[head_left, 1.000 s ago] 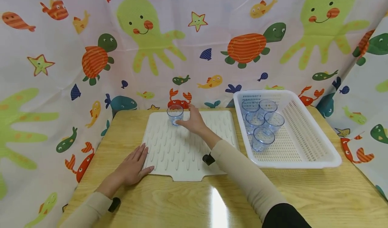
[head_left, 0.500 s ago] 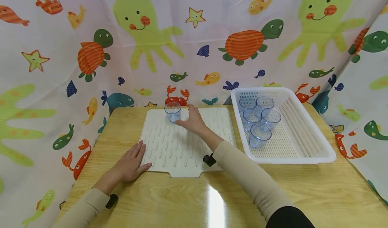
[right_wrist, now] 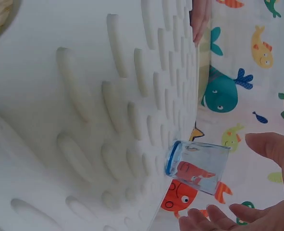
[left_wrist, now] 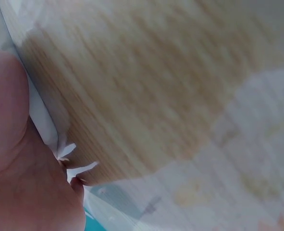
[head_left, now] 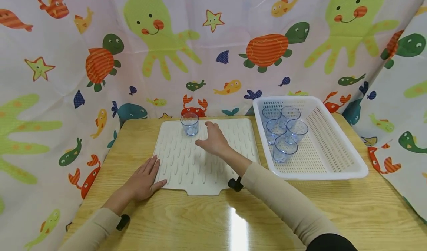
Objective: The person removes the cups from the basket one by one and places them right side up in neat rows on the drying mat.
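When locating the clear tumbler (head_left: 190, 125), upright on the ridged white mat (head_left: 204, 190) left of frame centre, look just left of the nearer right hand (head_left: 215, 141), with parted, empty fingers, and well away from the flat left hand (head_left: 141, 180), lower left.

1. A pale wooden tabletop (head_left: 186, 221) with visible grain; a bright streak of reflected light (head_left: 238, 225) lies toward its front.
2. A white cloth (head_left: 100, 6) printed with sea animals hangs beyond the back edge and along both side edges.
3. On it, a blue-green whale (head_left: 132, 111) shows by the tabletop's back left corner.
4. Above the back edge: two green octopuses (head_left: 146, 13) and an orange-shelled turtle (head_left: 267, 50).
5. Beside the left edge: a red crab (head_left: 88, 181).
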Motion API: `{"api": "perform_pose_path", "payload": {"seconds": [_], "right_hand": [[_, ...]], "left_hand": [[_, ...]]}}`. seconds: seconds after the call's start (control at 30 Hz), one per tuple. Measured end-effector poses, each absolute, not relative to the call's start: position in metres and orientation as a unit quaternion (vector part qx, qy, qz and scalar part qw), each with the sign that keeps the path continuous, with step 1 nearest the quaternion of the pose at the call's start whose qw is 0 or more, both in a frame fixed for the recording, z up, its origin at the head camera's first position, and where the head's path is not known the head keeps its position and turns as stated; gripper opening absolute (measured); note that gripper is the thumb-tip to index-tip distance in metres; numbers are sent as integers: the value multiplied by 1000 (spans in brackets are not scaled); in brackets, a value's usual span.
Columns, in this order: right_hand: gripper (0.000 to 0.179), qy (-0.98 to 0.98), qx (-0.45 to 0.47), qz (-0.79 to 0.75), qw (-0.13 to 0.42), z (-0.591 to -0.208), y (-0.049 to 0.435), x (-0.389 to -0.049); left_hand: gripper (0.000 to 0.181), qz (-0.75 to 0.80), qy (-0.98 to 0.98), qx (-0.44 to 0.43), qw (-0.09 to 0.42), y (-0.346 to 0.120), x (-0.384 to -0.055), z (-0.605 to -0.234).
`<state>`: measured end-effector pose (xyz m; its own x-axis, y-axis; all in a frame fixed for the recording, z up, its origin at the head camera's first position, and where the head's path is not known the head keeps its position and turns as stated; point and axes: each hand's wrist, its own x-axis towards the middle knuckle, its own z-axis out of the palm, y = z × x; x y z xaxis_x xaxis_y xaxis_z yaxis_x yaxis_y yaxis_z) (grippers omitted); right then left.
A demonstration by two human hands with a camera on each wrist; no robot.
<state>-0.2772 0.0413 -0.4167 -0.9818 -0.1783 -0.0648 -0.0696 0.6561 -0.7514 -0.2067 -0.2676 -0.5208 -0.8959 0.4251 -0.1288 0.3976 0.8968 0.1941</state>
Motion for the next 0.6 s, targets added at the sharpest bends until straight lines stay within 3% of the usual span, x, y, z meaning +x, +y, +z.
{"api": "perform_pose_path", "payload": {"seconds": [0.6], "right_hand": [[62,920,-134,-365,54,-397,57,-245]], "left_hand": [[94,79,972,206,86,-266,-204,-517]]}}
